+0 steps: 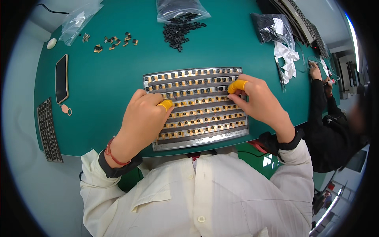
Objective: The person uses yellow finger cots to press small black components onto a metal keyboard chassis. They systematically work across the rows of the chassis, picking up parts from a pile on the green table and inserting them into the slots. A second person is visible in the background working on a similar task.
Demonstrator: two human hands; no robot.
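Note:
A metal tray (201,141) lies in front of me, with rows of small black-and-copper parts set along its dark strips. Over its left side is my left hand (144,112), fingers curled and a yellow finger cot (166,104) on one finger. My right hand (258,98) reaches over the right edge, thumb and forefinger drawn together at a middle row; another yellow finger cot (238,85) covers its forefinger. Both hands are closed at the tips. Whatever lies between the fingers of either hand is too small or hidden to make out.
Beyond the tray, black plastic pieces (175,35) spill from a clear bag (181,12). Loose copper-and-black parts (112,41) lie left of them. A phone (62,79) and a second tray (49,130) are at left. At right are tweezers (280,75) and a co-worker's arm (316,100).

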